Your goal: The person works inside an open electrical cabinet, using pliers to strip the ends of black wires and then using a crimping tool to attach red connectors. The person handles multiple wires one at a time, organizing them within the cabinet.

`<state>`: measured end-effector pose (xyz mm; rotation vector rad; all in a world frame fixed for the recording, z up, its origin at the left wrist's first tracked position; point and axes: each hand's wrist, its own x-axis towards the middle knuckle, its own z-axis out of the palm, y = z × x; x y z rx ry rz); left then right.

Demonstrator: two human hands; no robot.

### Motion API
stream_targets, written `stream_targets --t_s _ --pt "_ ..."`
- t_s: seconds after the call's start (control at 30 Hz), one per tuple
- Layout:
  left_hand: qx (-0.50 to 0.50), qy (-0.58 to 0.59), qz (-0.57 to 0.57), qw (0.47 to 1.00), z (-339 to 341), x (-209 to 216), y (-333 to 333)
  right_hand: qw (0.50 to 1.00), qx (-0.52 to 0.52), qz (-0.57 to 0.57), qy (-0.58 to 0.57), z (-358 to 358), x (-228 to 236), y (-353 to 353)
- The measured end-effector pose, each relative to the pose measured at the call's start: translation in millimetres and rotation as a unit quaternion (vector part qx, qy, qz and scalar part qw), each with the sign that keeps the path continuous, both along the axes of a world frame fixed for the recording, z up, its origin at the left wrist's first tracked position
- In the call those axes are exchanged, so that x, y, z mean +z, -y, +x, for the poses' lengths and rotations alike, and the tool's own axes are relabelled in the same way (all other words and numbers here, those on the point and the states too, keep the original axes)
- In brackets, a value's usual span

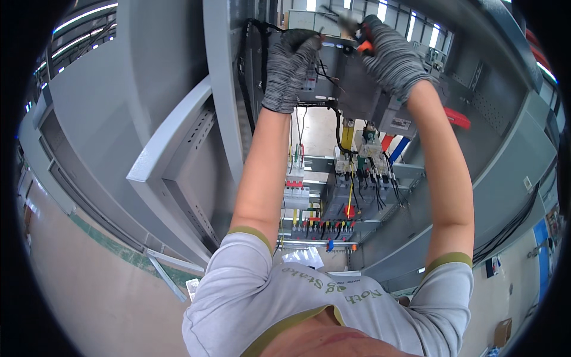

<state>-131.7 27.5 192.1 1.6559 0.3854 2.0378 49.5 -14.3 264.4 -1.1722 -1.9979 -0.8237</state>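
Both of my hands wear grey striped knit gloves and are raised inside a grey metal electrical cabinet. My left hand [291,68] is closed, its fingertips pinching a thin black wire [322,66] that hangs down beside a grey panel. In my right hand [394,59] is a hand tool that looks like pliers [365,46], with an orange and black handle. The tool's metal head is smeared by motion and points toward my left hand. Between and below the hands sits a grey metal box [357,89].
Lower in the cabinet, contactors [369,146], circuit breakers [295,195] and a terminal row [321,229] sit on rails with loose black wires. A grey cabinet door [172,143] stands at the left. A red handle [457,118] juts out near my right forearm. Black cables [513,229] hang at the right.
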Motion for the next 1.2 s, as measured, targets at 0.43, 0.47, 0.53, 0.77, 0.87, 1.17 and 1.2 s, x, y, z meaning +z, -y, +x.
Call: stream_targets --t_s 0.43,0.47,0.53,0.77,0.87,1.17,1.2 --pt "0.001 0.025 0.065 0.998 9.3 -8.7 -13.7 0.995 -0.091 -0.040 0.028 -20.1 -20.6 6.9" --pt "0.002 0.029 0.062 0.998 10.3 -8.7 -13.4 0.995 -0.089 -0.031 0.027 -18.6 -23.5 2.4" --pt "0.004 0.026 0.052 0.998 10.4 -8.7 -15.6 0.995 -0.089 -0.025 0.026 -18.8 -24.3 0.4" --pt "0.013 0.015 0.069 0.997 7.4 -6.7 -16.0 0.995 -0.088 -0.032 0.042 -20.0 -20.8 1.8" --pt "0.013 0.014 0.077 0.997 5.9 -6.4 -14.3 0.994 -0.075 -0.068 0.042 -19.7 -19.4 0.2" --pt "0.004 0.010 0.052 0.999 4.9 -2.7 -9.3 0.989 -0.072 -0.122 0.036 -17.4 -12.4 -1.3" --pt "0.010 0.006 0.044 0.999 4.7 -2.3 -7.0 0.991 -0.070 -0.112 0.038 -16.9 -13.5 -2.2"
